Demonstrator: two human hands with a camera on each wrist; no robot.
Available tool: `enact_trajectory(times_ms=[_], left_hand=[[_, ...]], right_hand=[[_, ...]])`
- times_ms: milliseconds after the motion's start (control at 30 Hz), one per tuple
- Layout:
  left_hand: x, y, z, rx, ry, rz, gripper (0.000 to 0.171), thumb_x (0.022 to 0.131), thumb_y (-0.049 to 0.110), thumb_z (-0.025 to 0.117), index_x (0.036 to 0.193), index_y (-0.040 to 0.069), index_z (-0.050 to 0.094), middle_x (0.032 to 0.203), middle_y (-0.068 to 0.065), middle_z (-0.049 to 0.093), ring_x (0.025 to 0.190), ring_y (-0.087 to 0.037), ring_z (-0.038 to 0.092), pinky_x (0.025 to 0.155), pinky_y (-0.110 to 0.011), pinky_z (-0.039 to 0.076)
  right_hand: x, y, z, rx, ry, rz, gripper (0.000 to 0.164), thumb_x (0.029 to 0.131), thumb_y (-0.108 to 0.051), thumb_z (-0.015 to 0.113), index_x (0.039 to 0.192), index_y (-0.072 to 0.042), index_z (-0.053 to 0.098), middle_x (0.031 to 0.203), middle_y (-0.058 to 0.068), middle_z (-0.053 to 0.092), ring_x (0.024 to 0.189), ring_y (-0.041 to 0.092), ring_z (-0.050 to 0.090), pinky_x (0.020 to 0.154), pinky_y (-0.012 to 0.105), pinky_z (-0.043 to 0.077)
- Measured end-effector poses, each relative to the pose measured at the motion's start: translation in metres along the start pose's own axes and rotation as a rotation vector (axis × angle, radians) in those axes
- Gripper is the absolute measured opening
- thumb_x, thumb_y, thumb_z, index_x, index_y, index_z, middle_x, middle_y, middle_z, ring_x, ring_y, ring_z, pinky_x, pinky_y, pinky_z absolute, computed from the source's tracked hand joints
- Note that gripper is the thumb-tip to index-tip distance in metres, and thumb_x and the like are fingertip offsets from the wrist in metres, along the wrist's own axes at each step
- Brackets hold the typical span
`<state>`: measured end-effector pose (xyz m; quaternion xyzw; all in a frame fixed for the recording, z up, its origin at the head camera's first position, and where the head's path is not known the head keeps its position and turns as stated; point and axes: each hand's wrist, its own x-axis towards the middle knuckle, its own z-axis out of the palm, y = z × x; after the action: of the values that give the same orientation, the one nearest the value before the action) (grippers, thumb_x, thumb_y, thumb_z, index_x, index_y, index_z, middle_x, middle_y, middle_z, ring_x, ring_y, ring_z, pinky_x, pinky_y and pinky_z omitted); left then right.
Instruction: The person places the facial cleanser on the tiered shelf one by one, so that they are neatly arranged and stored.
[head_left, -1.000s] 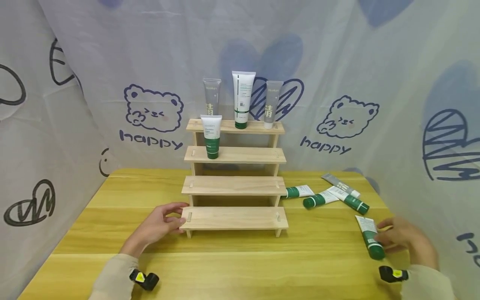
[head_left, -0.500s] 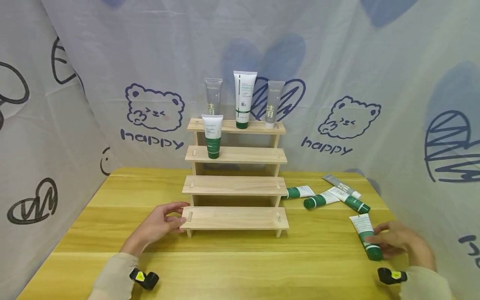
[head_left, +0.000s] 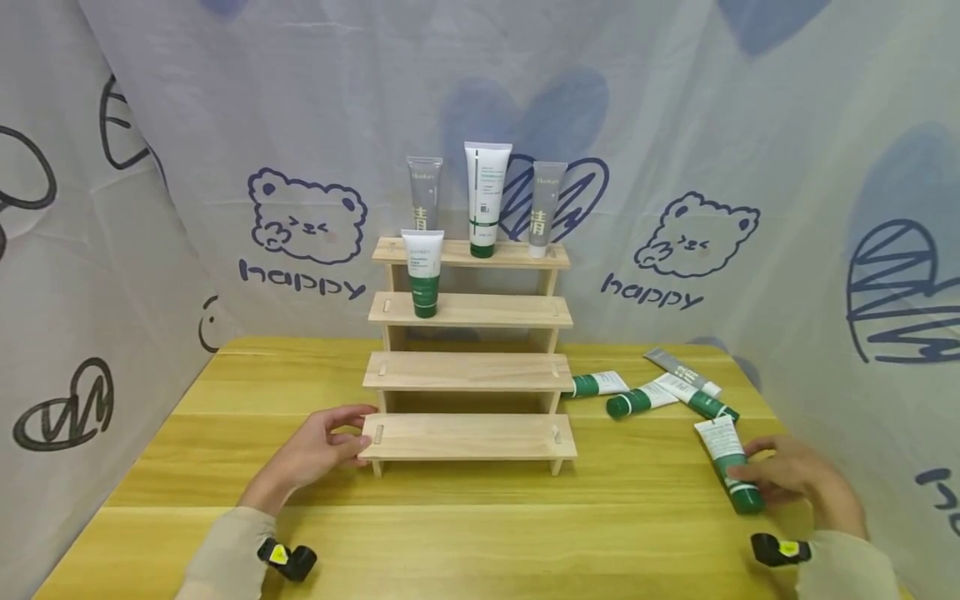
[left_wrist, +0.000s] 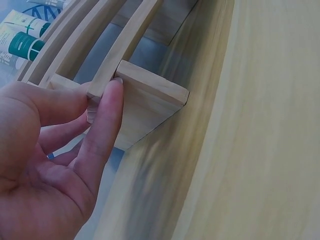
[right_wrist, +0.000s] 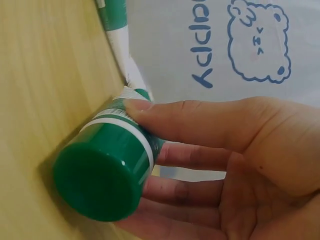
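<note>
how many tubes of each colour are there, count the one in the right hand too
White-and-green tubes: 6, including the held tube in the right hand
Grey tubes: 3
Total: 9

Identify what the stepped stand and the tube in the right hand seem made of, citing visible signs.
Stepped stand: probably matte, pale wood; faint grain shows. Tube in the right hand: likely smooth, soft plastic, given its flattened end. Green cap: apparently hard plastic; slight gloss visible.
</note>
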<state>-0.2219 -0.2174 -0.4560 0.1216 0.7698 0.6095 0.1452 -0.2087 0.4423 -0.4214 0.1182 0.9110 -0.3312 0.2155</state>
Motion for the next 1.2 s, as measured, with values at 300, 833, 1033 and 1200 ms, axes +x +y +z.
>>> enact_trajectory(times_ms=[300,833,1033,1200], left_hand=[[0.0,0.0,0.002,-0.002,0.023,-0.016,0.058,0.101,0.002,0.061,0.154,-0.006,0.038,0.138,-0.031,0.047,0.101,-0.019,0.072,0.087,-0.032,0.067],[0.001,-0.002,0.002,-0.007,0.028,-0.025,0.058,0.101,0.001,0.061,0.154,-0.005,0.038,0.139,-0.031,0.047,0.101,-0.019,0.072,0.086,-0.031,0.067],[0.0,-0.002,0.002,-0.011,0.018,-0.01,0.059,0.101,0.003,0.062,0.154,-0.007,0.037,0.138,-0.031,0.047,0.1,-0.016,0.072,0.087,-0.032,0.067],[-0.001,-0.003,0.003,-0.003,0.022,-0.018,0.058,0.101,0.002,0.061,0.154,-0.006,0.037,0.139,-0.032,0.046,0.101,-0.016,0.071,0.088,-0.032,0.067]], right_hand=[[-0.003,-0.022,-0.002,-0.028,0.085,-0.086,0.081,0.088,-0.038,0.082,0.138,0.014,0.045,0.115,0.035,0.063,0.088,0.022,0.07,0.077,0.04,0.067],[-0.016,-0.062,0.009,0.102,0.205,-0.178,0.088,0.09,-0.036,0.081,0.15,0.01,0.037,0.127,0.036,0.055,0.091,0.022,0.067,0.081,0.042,0.068],[-0.015,-0.081,0.018,0.09,0.235,-0.23,0.083,0.091,-0.035,0.081,0.149,0.009,0.04,0.129,0.037,0.054,0.094,0.027,0.067,0.079,0.04,0.069],[-0.01,-0.097,0.026,0.089,0.257,-0.298,0.08,0.09,-0.031,0.082,0.147,0.009,0.043,0.123,0.031,0.058,0.09,0.023,0.068,0.076,0.037,0.069]])
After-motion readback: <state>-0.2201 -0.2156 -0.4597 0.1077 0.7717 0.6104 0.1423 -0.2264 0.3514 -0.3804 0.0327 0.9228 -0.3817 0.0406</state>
